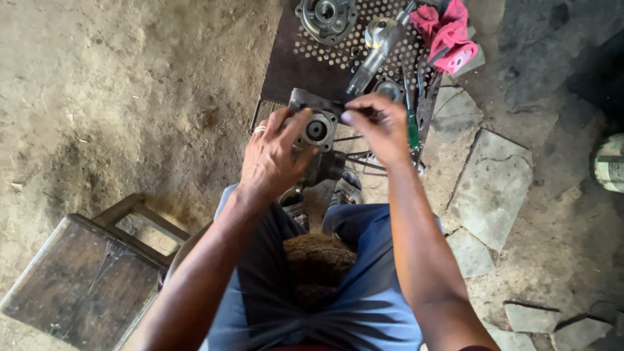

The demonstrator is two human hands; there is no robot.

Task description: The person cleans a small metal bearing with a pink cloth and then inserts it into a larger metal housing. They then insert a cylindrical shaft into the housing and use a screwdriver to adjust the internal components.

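Note:
My left hand (273, 156) grips a grey metal housing (317, 127) with a round bore, holding it up in front of my knees. Fingers of my right hand (380, 127) pinch at the housing's upper right edge; whatever small piece they may hold is hidden. Beyond the hands, a splined steel shaft (374, 49) and a round flanged casting (327, 16) lie on a dark perforated metal sheet (292, 58). A green-handled screwdriver (413, 133) rests just right of my right hand.
A pink rag (447, 32) lies at the sheet's far right corner. A worn wooden stool (84, 276) stands at lower left on the dirt floor. Broken stone slabs (492, 185) cover the ground to the right, and a cylindrical can (610, 162) sits at the right edge.

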